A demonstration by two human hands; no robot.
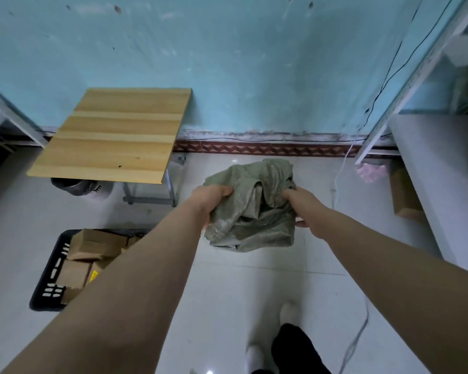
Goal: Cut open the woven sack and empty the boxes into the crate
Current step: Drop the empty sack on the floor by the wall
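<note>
Meanwhile, both hands, left [210, 202] and right [304, 209], outstretched, clutching crumpled sack [251, 211].

Clearance around the hands, floor level.

Open white tiled floor [268, 287] lies below and in front of both hands, unobstructed up to the pale blue wall [254, 76]. Left side is blocked: a slatted light wooden counter [114, 136] on grey metal legs stands against the wall, and a black slotted plastic crate [48, 279] filled with brown cardboard boxes [92, 247] sits on the floor under the left forearm. Right side is bounded by a white shelf rack [422, 168] with a brown carton [405, 195] beneath. A thin white cable [338, 179] trails across the floor near the rack.
</note>
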